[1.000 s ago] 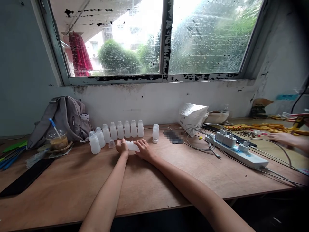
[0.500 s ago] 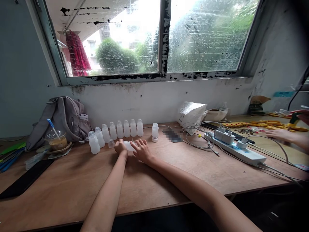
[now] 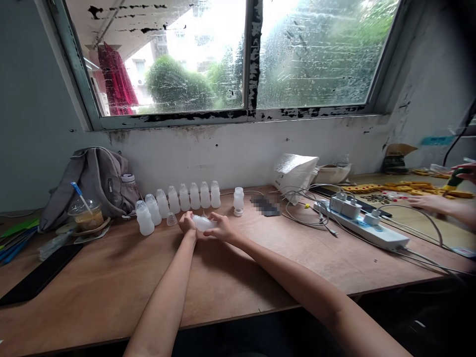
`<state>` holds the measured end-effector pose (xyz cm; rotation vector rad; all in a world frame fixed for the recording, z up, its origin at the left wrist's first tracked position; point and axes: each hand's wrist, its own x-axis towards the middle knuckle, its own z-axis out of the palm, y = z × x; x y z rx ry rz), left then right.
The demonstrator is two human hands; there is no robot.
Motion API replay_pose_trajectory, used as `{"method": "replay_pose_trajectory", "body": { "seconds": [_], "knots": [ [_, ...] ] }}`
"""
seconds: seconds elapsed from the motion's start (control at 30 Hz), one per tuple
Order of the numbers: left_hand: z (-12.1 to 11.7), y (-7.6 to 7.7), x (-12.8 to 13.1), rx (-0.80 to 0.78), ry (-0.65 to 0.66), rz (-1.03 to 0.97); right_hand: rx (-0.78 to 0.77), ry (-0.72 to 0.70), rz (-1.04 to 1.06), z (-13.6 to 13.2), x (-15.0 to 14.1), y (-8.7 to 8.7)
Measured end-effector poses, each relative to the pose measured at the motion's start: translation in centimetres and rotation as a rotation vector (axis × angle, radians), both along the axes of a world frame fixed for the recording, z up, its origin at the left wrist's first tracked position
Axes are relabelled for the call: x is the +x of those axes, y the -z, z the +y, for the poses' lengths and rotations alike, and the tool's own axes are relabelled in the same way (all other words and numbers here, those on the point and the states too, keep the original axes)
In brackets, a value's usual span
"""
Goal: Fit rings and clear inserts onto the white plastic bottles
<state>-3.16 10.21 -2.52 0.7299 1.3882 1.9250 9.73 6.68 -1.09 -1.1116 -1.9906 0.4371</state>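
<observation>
A translucent white bottle (image 3: 203, 224) is held on its side between the two hands, just above the surface (image 3: 223, 287) or against it; which of the two cannot be told. Its left end is gripped by the left hand (image 3: 187, 224), and its right end is clasped by the right hand (image 3: 222, 228). The hands are kept apart by the bottle's length.

Just to the left of the left hand, a small clear cap (image 3: 171, 219) is set down. Behind it, eight capped bottles (image 3: 185, 198) are stood upright in a curved row, the nearest placed at the left end. To the right of the row, a single bottle (image 3: 238, 198) is stood with a small white ring (image 3: 238, 212) in front of its base.

Farther right, a dark object (image 3: 273, 210), partly pixelated, is laid near a white bag (image 3: 297, 173). Loose cables (image 3: 308, 225) are spread toward a power strip (image 3: 386, 237), into which adapters are plugged. Beyond it, yellow parts (image 3: 409, 188) are scattered beside a co-worker's hand (image 3: 427, 204).

At the far left, a gray backpack (image 3: 98, 173) is leaned near the wall, with an iced-drink cup (image 3: 87, 216) placed before it.
</observation>
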Motion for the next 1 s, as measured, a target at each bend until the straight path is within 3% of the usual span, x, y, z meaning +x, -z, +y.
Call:
{"method": "replay_pose_trajectory", "body": {
  "seconds": [0.13,0.23,0.43,0.63,0.8,1.0],
  "knots": [
    [0.1,-0.1,-0.2,-0.029,-0.059,0.052,-0.286,-0.019,0.146,0.0,0.2,-0.2],
    [0.5,0.0,-1.2,-0.058,-0.113,0.103,-0.381,-0.062,0.201,0.2,0.7,-0.5],
    [0.9,0.1,-3.7,-0.067,-0.213,0.362,-0.311,0.029,0.35,1.9,2.4,0.1],
    [0.5,0.3,-3.2,-0.065,-0.171,0.679,-0.275,0.124,0.404,3.1,3.7,1.2],
    [-0.1,0.6,-3.0,-0.186,-0.236,1.149,-0.294,0.133,0.368,3.2,3.6,1.5],
    [0.0,1.2,-4.0,-0.327,-0.335,1.296,-0.338,0.121,0.355,2.9,3.4,1.2]
  ]
}}
